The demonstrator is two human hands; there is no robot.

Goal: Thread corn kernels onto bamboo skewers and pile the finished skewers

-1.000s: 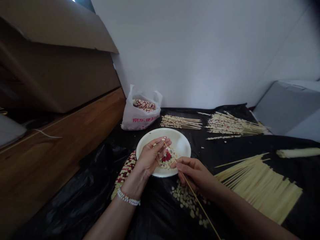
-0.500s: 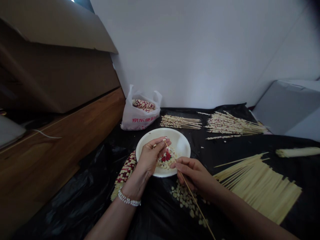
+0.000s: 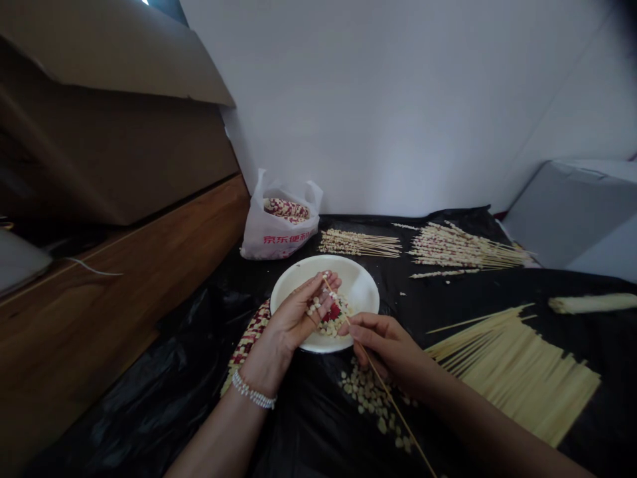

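Note:
My left hand (image 3: 291, 318) is over the white bowl (image 3: 362, 279), palm turned up, with several pale corn kernels (image 3: 313, 305) in it. Its thumb and a finger pinch a kernel at the tip of a thin bamboo skewer (image 3: 395, 405). Between thumb and fingers, my right hand (image 3: 385, 342) grips that skewer, whose long end slants down toward me. A few kernels appear threaded near the tip. More kernels (image 3: 331, 327) lie in the bowl around a red printed pattern. Partly hidden by my left forearm, a red-and-cream corn cob (image 3: 253, 335) leans beside the bowl.
Loose kernels (image 3: 371, 395) lie on the black plastic sheet (image 3: 189, 365). Behind the bowl are a plastic bag (image 3: 279, 229) of cobs and two groups of filled skewers (image 3: 358, 243). Bare skewers (image 3: 522, 372) and a stripped cob (image 3: 592, 303) lie right; a cardboard box (image 3: 114, 146) stands left.
My left hand has opened its palm more and tilted, showing the kernels in it. The skewer's tip has shifted slightly left; my right hand has hardly moved.

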